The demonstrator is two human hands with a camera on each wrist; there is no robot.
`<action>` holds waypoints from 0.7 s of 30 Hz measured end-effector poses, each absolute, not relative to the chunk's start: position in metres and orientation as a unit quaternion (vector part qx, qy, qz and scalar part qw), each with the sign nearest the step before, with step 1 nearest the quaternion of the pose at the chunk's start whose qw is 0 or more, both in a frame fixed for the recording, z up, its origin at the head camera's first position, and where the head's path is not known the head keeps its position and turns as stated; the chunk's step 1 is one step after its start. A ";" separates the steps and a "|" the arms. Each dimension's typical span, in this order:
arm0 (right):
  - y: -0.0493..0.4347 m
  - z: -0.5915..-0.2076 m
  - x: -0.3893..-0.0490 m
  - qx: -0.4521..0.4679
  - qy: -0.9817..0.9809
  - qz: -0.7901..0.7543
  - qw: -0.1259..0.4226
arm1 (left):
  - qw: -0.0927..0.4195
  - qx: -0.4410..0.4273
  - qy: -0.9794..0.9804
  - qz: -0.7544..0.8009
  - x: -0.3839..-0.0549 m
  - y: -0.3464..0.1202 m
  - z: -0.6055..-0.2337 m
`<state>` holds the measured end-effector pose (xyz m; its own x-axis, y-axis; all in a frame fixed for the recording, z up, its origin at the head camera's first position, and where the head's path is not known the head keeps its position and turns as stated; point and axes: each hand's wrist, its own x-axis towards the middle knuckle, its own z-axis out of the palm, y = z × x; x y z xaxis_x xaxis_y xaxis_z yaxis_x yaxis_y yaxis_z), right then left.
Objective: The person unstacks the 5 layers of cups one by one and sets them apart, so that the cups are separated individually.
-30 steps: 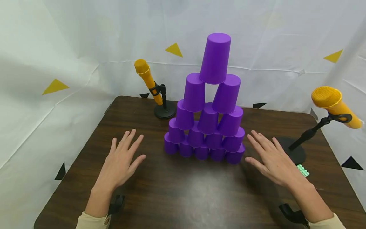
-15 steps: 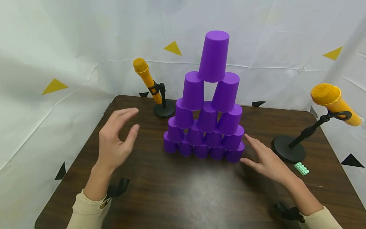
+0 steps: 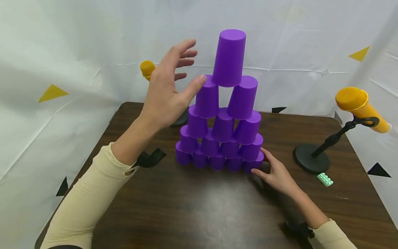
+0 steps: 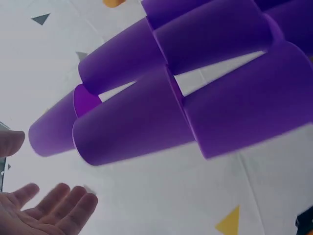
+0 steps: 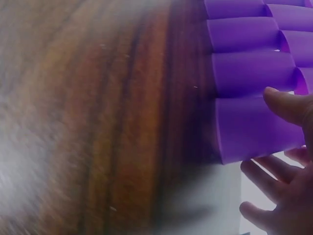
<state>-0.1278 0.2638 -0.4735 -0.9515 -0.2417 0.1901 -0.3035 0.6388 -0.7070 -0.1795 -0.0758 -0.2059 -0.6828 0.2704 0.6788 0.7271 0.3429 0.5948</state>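
Upside-down purple cups stand stacked as a pyramid, with a single top cup (image 3: pixel 230 58) at the peak. My left hand (image 3: pixel 169 86) is raised just left of it, thumb apart from gently bent fingers and nothing between them. Its thumb tip overlaps the left cup (image 3: pixel 206 98) of the second row in the head view. In the left wrist view the top cup (image 4: pixel 54 125) lies past the fingertips (image 4: pixel 88 200). My right hand (image 3: pixel 278 174) is at the bottom right corner cup (image 3: pixel 252 165), thumb in front and fingers loosely spread at its far side.
A yellow microphone (image 3: pixel 352 98) on a black stand is at the right, beside a mint-green toy brick (image 3: pixel 325 179). Another yellow microphone (image 3: pixel 147 68) stands at the back left, mostly hidden behind my left hand. White sheeting (image 3: pixel 93 41) surrounds the dark wooden table (image 3: pixel 192 207).
My left hand has risen and reached forward to the right, from above the table to the pyramid's top. My right hand has moved left to the bottom right corner cup. The cups remain stacked.
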 end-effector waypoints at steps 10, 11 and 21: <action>0.255 -0.482 -0.130 0.134 -0.900 0.414 0.039 | 0.158 -0.287 -0.817 -0.474 -0.205 -0.047 -0.184; 0.256 -0.482 -0.130 0.131 -0.901 0.412 0.037 | 0.154 -0.287 -0.819 -0.472 -0.206 -0.045 -0.184; 0.263 -0.481 -0.129 0.125 -0.908 0.399 0.016 | 0.170 -0.307 -0.803 -0.481 -0.211 -0.033 -0.196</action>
